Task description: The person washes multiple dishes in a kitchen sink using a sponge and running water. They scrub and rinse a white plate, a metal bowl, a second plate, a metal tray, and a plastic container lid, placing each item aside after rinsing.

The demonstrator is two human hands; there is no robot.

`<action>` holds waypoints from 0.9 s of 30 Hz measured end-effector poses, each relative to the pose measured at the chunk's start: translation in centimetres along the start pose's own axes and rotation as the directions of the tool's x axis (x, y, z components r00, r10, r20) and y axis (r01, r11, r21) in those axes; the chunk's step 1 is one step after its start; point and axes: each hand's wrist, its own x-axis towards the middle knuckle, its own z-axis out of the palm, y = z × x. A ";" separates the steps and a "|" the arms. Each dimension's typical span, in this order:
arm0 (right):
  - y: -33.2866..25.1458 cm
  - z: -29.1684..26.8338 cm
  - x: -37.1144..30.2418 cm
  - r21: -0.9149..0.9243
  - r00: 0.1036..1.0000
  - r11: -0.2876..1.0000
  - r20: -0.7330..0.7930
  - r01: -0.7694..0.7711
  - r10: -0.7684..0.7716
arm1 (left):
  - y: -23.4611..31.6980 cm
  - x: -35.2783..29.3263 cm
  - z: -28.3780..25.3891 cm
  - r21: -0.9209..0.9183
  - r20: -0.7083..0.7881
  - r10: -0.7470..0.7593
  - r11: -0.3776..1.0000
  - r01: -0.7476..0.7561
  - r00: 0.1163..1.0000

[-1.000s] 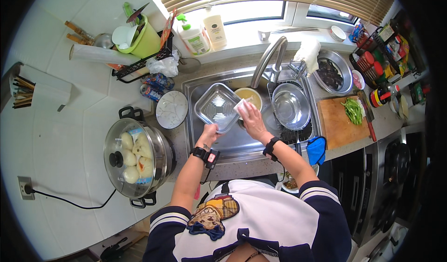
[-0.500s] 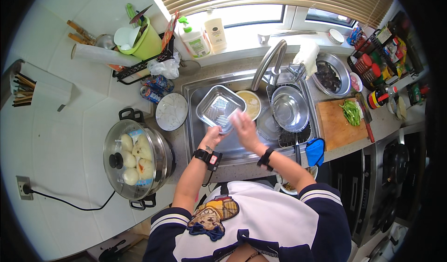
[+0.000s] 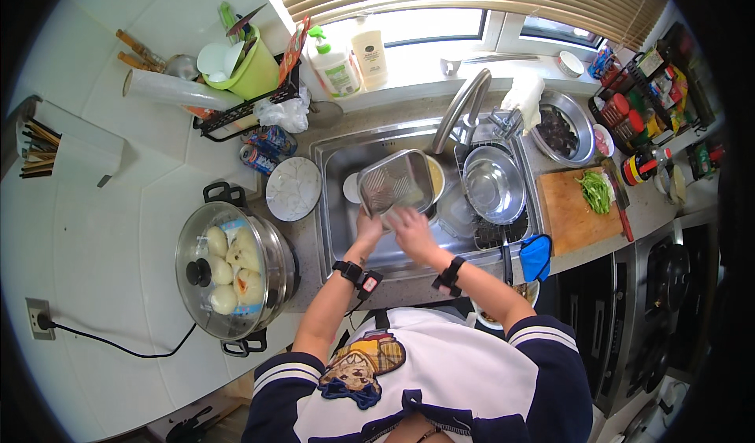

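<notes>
A rectangular metal tray is tilted over the steel sink. My left hand grips its near edge. My right hand presses against the tray's lower right side, with something pale, perhaps a sponge, under the fingers. A yellow bowl lies in the basin partly hidden behind the tray. The curved tap arches over the sink.
A steel bowl rests on a rack at the sink's right. A white plate and a lidded steamer pot with buns stand on the left counter. A cutting board with greens is to the right. Soap bottles line the sill.
My right hand slid from the tray's upper right edge down to its lower right side. The tray shifted slightly right and tilted more. My left hand kept its grip.
</notes>
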 end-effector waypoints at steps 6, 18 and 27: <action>0.9 1.1 2.0 -0.183 0.951 0.963 0.200 -0.200 0.235 | 0.1 0.1 1.2 -0.052 -0.105 -0.013 0.999 0.007 0.994; 1.9 4.0 0.9 -0.094 0.936 0.991 0.331 -0.092 0.118 | -4.2 2.4 -0.2 -0.143 -0.021 -0.064 0.988 0.060 0.998; -1.5 5.9 2.4 0.222 0.866 0.894 0.418 -0.389 0.274 | -2.9 1.3 0.1 -0.210 -0.023 -0.128 0.970 0.121 0.991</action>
